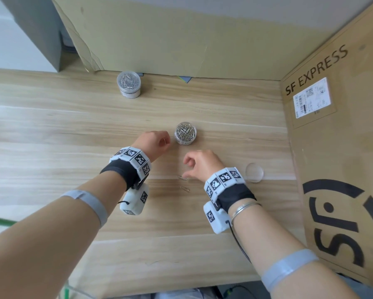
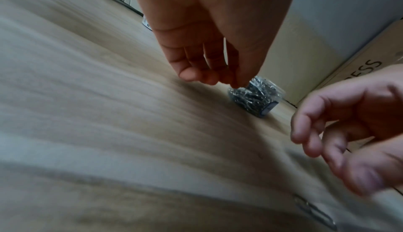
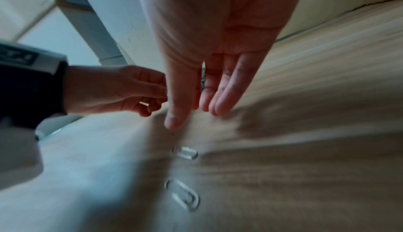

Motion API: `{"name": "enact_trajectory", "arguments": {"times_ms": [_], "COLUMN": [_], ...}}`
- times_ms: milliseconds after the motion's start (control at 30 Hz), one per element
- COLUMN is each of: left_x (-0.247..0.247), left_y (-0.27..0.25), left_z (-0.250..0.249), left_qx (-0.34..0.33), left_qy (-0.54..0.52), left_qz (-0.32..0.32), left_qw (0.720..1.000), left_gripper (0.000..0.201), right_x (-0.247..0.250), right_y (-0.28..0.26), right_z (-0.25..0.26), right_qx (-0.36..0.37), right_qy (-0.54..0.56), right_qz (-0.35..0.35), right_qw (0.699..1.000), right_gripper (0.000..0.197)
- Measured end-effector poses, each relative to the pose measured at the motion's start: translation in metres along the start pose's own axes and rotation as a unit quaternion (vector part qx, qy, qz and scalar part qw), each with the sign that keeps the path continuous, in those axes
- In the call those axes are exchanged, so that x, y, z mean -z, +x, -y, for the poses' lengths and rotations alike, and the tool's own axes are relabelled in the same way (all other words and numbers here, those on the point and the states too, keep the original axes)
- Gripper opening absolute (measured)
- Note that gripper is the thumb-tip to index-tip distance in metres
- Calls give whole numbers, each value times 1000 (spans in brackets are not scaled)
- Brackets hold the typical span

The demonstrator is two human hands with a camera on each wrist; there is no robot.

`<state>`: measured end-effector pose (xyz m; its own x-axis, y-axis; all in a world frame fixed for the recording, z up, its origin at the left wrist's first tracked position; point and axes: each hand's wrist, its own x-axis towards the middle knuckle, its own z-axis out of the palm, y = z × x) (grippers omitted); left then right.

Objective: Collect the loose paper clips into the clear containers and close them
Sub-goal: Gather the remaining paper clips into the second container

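Cardboard panel [image 1: 332, 147] beside table reads "SF EXPRESS".

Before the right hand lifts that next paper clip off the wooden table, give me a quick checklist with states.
1. Open clear round container without lid, ready to receive: ok.
2. Right hand at the nearer-to-jar silver paper clip, fingertip touching it: ok; firm pinch: cannot tell.
3. Second loose silver paper clip apart from the first: ok.
4. Left hand beside the open container, seems to pinch a thin wire clip: cannot tell for sure.
5. Clear round lid flat on the light wooden table, right of the right hand: ok.
6. Far clear container closed: ok.
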<state>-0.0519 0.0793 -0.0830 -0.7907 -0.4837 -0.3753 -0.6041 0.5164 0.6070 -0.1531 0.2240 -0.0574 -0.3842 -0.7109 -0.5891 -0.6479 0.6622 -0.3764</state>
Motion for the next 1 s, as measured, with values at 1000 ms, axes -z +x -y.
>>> {"name": "enact_trajectory", "arguments": {"times_ms": [1000], "left_x": [-12], "left_y": [-6], "left_z": [6], "left_qx": [46], "left_qy": [9], "left_qz": [6], "left_qw": [999], "left_gripper": [19], "right_x": [-23], "right_y": [-12], "right_z": [3], "right_qx": [32], "right_qy": [-162], "right_qz": [40], "right_qw": [985], "right_gripper": [16]}}
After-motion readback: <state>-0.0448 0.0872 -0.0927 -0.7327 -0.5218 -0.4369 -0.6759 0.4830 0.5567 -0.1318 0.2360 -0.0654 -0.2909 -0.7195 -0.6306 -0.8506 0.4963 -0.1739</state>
